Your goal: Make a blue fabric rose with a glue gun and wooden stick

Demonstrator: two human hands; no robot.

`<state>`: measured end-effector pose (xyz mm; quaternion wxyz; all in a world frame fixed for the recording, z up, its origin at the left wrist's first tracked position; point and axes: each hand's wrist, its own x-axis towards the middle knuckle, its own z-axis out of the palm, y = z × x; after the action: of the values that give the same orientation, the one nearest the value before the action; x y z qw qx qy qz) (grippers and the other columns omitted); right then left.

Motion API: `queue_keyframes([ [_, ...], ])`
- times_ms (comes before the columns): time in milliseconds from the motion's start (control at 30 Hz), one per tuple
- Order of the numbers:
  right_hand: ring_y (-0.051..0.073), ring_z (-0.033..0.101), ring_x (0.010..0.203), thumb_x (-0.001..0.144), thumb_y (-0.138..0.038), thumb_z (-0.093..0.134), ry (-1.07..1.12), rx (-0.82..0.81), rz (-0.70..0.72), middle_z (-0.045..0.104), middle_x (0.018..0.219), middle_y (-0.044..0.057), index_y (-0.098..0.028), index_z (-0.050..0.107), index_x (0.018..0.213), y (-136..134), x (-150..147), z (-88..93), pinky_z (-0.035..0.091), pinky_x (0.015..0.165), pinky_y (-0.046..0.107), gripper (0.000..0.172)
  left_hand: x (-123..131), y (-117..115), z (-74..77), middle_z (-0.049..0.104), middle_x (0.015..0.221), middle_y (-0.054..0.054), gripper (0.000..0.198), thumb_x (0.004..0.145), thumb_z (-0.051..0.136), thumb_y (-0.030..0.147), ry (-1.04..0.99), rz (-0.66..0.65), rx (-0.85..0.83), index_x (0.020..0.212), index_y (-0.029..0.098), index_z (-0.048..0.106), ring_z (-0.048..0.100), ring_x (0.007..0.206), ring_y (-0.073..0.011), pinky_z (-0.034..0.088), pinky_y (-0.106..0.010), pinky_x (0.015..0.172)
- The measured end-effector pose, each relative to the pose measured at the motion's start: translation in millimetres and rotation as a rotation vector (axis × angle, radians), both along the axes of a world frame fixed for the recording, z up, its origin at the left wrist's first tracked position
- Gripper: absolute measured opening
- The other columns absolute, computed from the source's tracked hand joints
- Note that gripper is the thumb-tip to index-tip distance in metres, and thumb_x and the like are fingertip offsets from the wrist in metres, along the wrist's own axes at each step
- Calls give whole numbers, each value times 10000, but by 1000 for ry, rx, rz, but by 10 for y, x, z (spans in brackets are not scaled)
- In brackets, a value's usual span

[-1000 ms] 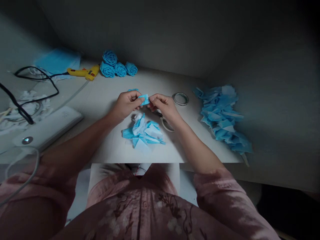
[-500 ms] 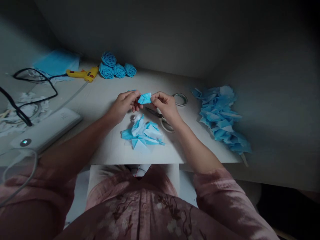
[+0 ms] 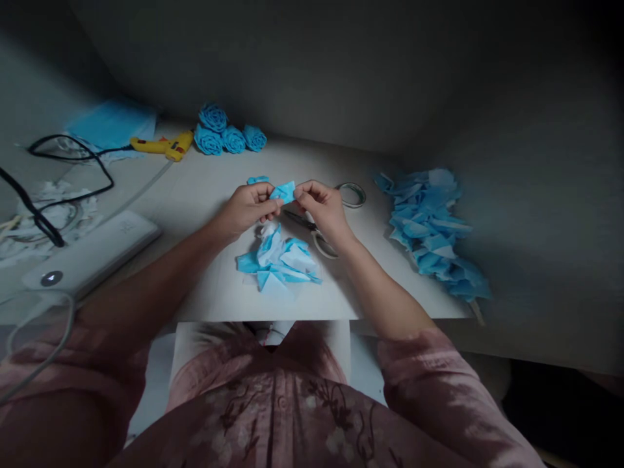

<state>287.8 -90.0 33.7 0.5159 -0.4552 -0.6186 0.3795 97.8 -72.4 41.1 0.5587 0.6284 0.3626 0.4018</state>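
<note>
Between my two hands, above the table, is a small folded blue piece of thin sheet material (image 3: 284,191). My left hand (image 3: 248,206) pinches its left end between thumb and fingers. At the other end, my right hand (image 3: 322,203) grips the corner with its fingertips. Below them lies a loose heap of blue and white cut pieces (image 3: 280,260). Scissors (image 3: 319,239) rest partly under my right hand, blades pointing left. Just behind my left hand sits another small folded blue piece (image 3: 258,179).
Several blue rosettes (image 3: 213,117) stand at the back beside a yellow glue gun (image 3: 168,146). A tape roll (image 3: 351,194) lies right of my hands. Farther right is a long blue pile (image 3: 429,224). At left are a white power strip-like box (image 3: 97,250), cables and white scraps (image 3: 53,195).
My left hand has shifted its grip on the blue piece, its thumb now lower along the near edge. The small folded piece behind it shows more. My right hand stays in place.
</note>
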Motion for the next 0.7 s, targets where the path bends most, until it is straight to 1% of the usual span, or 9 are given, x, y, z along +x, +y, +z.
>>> queue_keyframes([
  [167,115,500,631,836,-585,718,-3,0,9,543,661,-33,-210,621,781,12,4,-17,415,611,261,391,-3,10,7,644,655,-2,274,808,805,327,-2,-8,-18,715,169,602,521,508,-78,392,-198,483],
  [300,115,489,627,830,-609,719,-26,12,5,520,652,-38,-212,616,774,16,-4,-28,408,611,262,415,-7,32,3,656,659,-6,249,840,780,364,-43,15,-62,781,170,637,541,513,-91,403,-204,487],
  [367,113,477,619,830,-598,720,-28,20,2,510,638,-42,-212,617,765,12,-14,-32,403,613,261,405,-7,40,-2,645,643,1,231,821,792,348,-50,32,-61,796,170,646,541,513,-91,398,-201,485],
  [567,110,461,600,824,-564,706,-28,10,2,514,613,-44,-211,632,761,-4,-39,-30,387,597,260,367,-9,49,-14,617,609,17,219,769,808,301,-42,54,-31,759,174,630,518,493,-82,387,-199,477],
  [700,106,459,591,821,-514,693,-18,5,7,530,615,-42,-205,638,764,-7,-31,-15,395,590,259,319,-4,35,-2,625,615,11,220,781,795,327,-55,41,-39,764,174,638,529,499,-84,398,-197,482],
])
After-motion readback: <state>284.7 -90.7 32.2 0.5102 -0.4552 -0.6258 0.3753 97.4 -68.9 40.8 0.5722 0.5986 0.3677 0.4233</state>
